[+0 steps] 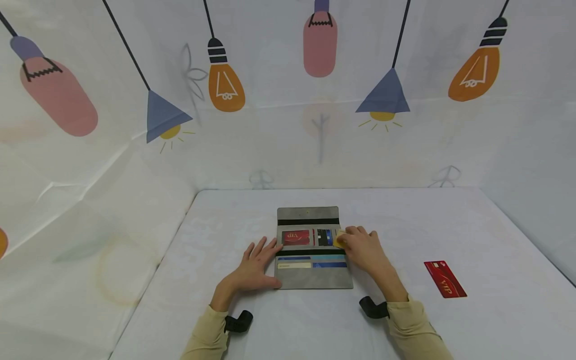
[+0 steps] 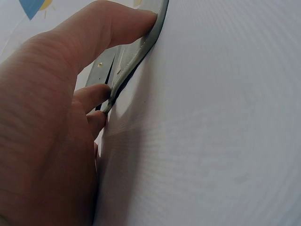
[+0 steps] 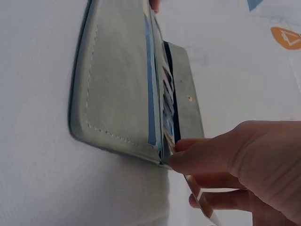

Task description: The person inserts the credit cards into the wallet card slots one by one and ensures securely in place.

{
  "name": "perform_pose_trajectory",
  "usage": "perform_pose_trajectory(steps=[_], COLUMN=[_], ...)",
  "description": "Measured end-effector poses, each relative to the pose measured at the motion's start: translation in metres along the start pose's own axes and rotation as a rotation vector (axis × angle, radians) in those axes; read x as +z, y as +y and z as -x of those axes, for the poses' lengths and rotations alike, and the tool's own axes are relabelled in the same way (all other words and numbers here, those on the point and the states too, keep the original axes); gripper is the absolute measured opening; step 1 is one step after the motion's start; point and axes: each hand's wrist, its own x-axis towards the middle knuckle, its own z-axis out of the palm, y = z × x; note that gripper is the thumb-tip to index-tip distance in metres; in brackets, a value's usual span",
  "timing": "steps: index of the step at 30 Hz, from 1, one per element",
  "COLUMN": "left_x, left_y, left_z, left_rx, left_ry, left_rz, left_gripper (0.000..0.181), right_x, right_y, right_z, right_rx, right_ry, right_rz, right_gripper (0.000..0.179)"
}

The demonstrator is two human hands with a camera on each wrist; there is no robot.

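A grey wallet lies unfolded on the white table, with several cards in its slots. One red card shows in the left window of its middle section. My left hand rests along the wallet's left edge, fingers spread and thumb near the lower corner. In the left wrist view, the thumb touches the wallet's rim. At the wallet's right side my right hand pinches a yellow card between thumb and fingers. That card reaches into the middle section; part of it is hidden by the fingers.
A red VIP card lies flat on the table, right of my right forearm. Behind the table hangs a white sheet printed with lamps and bulbs, which also covers the left side. Black wrist mounts sit at both sleeves.
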Motion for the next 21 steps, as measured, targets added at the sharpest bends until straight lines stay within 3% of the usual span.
perform_pose_trajectory(steps=[6,21], left_x=[0.001,0.001], left_y=[0.001,-0.001], left_z=[-0.002,-0.003], left_rx=[0.004,0.005], left_ry=[0.0,0.002], left_rz=[-0.01,-0.016], left_gripper=[0.093,0.093], right_x=[0.004,0.013], right_y=[-0.003,0.01], right_z=[0.0,-0.004], right_rx=[0.008,-0.101], right_ry=[0.015,-0.059], right_rz=[-0.026,-0.182], right_gripper=[0.02,0.024])
